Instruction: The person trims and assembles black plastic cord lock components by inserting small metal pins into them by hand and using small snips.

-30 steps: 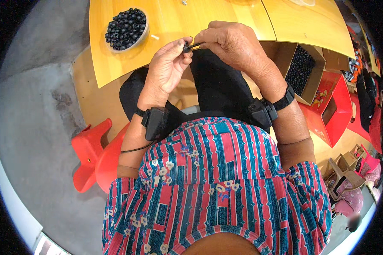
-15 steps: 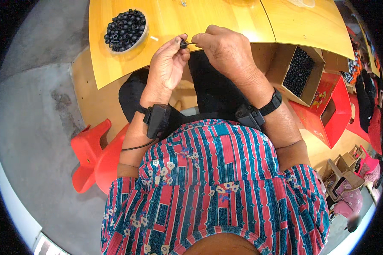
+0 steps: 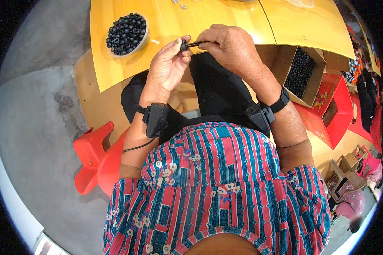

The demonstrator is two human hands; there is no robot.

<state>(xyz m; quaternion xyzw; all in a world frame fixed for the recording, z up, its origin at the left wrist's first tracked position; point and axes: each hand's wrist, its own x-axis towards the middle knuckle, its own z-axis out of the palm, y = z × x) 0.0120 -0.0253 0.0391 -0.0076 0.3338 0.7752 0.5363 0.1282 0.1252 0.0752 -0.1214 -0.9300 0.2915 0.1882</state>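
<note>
The near edge of the yellow bench (image 3: 170,23) bows across the top of the view, and the two hands meet right at that edge, above the dark trousers (image 3: 206,83). On the bench, a stretch of bare wood separates the tub on the left from the hands; more wood runs beyond them to a dark seam on the right.

The left hand (image 3: 165,68) pinches a small black piece (image 3: 184,46) between its fingertips. The right hand (image 3: 235,47) is closed narrowly on a thin dark item (image 3: 194,44) that reaches across to that piece; whether it is a tool or a strand, I cannot tell.

The clear round tub (image 3: 146,41) stands near the bench's left edge, heaped with black pieces (image 3: 125,34), some showing holes. Small shiny bits (image 3: 183,7) lie farther back. Below the bench edge on the right, an open cardboard box (image 3: 318,80) holds many small dark pieces (image 3: 300,72). Just beside it sits a red box (image 3: 344,102), its opening facing right. At the left, a red chair (image 3: 89,148) stands near the person.
</note>
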